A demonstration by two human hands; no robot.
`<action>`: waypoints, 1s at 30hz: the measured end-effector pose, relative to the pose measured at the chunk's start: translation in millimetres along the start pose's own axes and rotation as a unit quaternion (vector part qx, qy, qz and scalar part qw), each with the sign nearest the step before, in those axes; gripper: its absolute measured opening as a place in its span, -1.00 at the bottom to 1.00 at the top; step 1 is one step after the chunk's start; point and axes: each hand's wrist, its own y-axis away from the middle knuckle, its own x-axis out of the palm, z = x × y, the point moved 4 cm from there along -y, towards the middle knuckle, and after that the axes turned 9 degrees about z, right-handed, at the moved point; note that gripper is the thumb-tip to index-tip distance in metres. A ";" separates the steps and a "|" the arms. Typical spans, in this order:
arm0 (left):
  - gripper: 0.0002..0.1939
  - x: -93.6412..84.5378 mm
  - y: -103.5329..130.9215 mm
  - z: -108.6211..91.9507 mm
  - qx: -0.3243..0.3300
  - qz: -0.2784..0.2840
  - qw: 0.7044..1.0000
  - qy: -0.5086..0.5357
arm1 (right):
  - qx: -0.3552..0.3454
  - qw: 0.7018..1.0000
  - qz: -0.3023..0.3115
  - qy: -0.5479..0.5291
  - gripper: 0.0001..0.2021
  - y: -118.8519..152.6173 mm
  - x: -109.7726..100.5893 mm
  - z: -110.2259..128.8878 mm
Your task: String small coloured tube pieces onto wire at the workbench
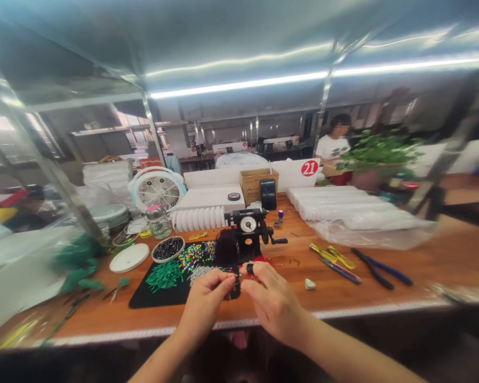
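Note:
My left hand (209,292) is closed in a pinch above the front right of a black mat (142,299). Close beside it, my right hand (272,299) also pinches, with a black band around one finger. Something tiny sits between the fingertips, too small to name. Under and left of my hands, the mat bears green tube-like pieces (163,276), multicoloured beads (190,257) and small silvery pieces (203,273). A round dish of black beads (168,248) stands at its back left. Just behind my hands is a black hand-cranked machine (249,236) with a dial and a white ribbed roll (199,218).
Pliers (379,270), a slim pointed tool (339,270) and yellow-handled tools (340,257) lie right, near a small white lump (310,284). Plastic-wrapped white rolls (343,207) lie behind. A white lid (129,258), glass jar (159,226) and fan (158,191) stand left. A person (335,143) sits beyond.

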 end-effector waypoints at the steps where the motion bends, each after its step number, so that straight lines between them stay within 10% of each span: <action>1: -0.76 0.0 1.0 -2.4 0.014 0.001 0.999 -0.035 | -0.020 1.000 -0.001 0.013 -0.78 -0.9 1.0 1.5; 8: -0.79 1.7 6.4 -13.9 0.147 -0.001 0.959 -0.242 | 0.040 0.998 0.038 0.003 -0.76 -10.7 14.0 -6.5; 14: -0.73 2.9 0.4 -4.4 0.082 0.062 0.984 -0.149 | 0.111 0.981 0.025 -0.155 -0.77 -14.9 13.5 -16.3; 19: -0.71 3.6 -1.3 0.6 0.038 0.074 0.991 -0.108 | 0.243 0.901 0.111 -0.342 -0.80 -19.2 16.3 -31.8; 30: -0.74 6.9 -5.4 -1.8 0.002 0.063 0.992 -0.112 | 0.234 0.898 0.182 -0.325 -0.74 -23.8 15.3 -28.4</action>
